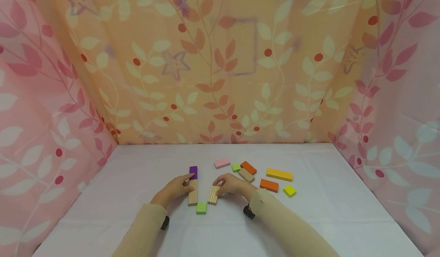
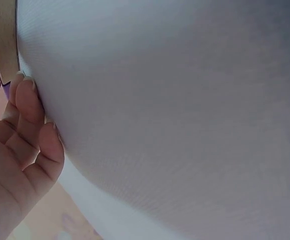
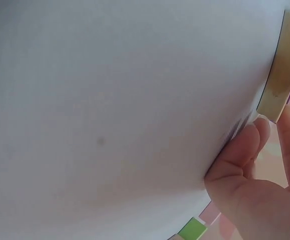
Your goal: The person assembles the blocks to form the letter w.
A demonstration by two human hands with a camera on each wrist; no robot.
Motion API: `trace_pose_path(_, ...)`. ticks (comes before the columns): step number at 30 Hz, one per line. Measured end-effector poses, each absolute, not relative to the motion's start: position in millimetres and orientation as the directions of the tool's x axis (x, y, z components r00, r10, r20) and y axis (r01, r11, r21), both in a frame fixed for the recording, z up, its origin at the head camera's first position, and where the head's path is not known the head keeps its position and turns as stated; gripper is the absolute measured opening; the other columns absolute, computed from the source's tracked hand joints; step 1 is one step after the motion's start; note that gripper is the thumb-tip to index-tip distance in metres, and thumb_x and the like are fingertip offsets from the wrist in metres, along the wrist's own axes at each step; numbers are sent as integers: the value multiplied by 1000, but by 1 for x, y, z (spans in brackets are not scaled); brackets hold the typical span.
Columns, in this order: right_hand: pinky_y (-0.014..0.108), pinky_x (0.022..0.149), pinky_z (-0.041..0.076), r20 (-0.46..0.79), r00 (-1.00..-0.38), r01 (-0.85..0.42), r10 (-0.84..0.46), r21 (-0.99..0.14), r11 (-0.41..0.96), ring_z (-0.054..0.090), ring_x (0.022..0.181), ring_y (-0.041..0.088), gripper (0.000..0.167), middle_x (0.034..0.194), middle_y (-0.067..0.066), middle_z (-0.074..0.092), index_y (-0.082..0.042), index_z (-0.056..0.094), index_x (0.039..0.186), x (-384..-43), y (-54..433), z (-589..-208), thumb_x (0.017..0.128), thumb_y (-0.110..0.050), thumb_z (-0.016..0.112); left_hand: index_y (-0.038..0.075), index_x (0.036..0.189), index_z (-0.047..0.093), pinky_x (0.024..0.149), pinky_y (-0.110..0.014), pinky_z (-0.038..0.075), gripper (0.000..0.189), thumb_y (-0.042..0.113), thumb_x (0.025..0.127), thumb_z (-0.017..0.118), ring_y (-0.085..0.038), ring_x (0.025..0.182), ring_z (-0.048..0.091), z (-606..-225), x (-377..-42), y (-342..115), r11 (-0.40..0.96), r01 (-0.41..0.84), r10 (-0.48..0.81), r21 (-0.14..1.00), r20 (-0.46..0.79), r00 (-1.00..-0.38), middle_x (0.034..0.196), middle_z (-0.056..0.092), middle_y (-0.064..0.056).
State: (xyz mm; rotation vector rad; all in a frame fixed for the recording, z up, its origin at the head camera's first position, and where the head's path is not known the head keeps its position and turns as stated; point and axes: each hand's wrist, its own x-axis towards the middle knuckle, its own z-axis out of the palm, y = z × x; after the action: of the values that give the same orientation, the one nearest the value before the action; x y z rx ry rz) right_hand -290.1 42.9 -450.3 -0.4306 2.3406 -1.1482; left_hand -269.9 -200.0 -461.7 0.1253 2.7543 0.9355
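Observation:
On the white table, a purple block (image 1: 193,172) lies end to end with a long plain wooden block (image 1: 193,196). My left hand (image 1: 176,187) reaches them from the left; a fingertip touches the purple one and the thumb rests at the wooden one. Its other fingers (image 2: 29,100) bend loosely beside the blocks. To the right, my right hand (image 1: 232,184) grips a striped wooden piece (image 1: 213,196) between thumb and fingers; it looks like thin slats side by side. A green block (image 1: 201,208) lies near the wooden block's front end.
Right of the hands lie a pink block (image 1: 222,163), a small green block (image 1: 235,168), orange blocks (image 1: 269,185), another wooden block (image 1: 246,175), a long yellow block (image 1: 279,175) and a small yellow one (image 1: 290,191). Patterned cloth walls (image 1: 220,77) stand around the table.

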Motion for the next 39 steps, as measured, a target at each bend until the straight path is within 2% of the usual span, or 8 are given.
trace_pose_path(12, 31, 70, 43, -289, -825, -80, -485, -791, 607, 50, 82, 20, 28, 93, 6, 57, -14, 72, 108, -289, 42, -452, 82, -8, 77, 7, 146, 44, 71, -33, 39, 61, 21, 92, 69, -19, 79, 48, -462, -272, -201, 797, 32, 173, 603, -178, -969, 87, 52, -5)
trace_pose_path(24, 30, 67, 41, -281, -826, -87, -488, -792, 604, 49, 79, 19, 29, 90, 6, 57, -13, 72, 109, -289, 42, -452, 82, -7, 77, 6, 145, 44, 68, -32, 38, 62, 21, 91, 69, -19, 77, 47, -459, -268, -200, 794, 35, 177, 607, -176, -968, 86, 51, -6)
trace_pose_path(29, 26, 61, 43, -273, -823, -62, -498, -829, 556, 49, 71, 16, 31, 88, 6, 58, -11, 71, 114, -295, 47, -453, 83, -9, 76, 6, 145, 44, 70, -33, 38, 61, 20, 91, 69, -19, 78, 47, -459, -268, -200, 792, 31, 172, 609, -175, -969, 86, 51, -5)
trace_pose_path(36, 28, 60, 44, -202, -871, -57, -448, -864, 500, 51, 66, 19, 32, 87, 5, 59, -9, 69, 119, -317, 63, -445, 88, -16, 73, 5, 145, 45, 73, -35, 39, 61, 21, 91, 69, -19, 80, 48, -461, -268, -202, 795, 49, 178, 604, -154, -972, 87, 51, -5)
trace_pose_path(39, 32, 67, 43, -175, -895, -26, -411, -898, 439, 50, 76, 22, 35, 95, 9, 57, -4, 66, 122, -331, 68, -441, 89, -12, 72, 5, 144, 45, 74, -36, 39, 61, 21, 91, 70, -19, 81, 48, -461, -267, -201, 793, 50, 176, 608, -150, -973, 87, 51, -5)
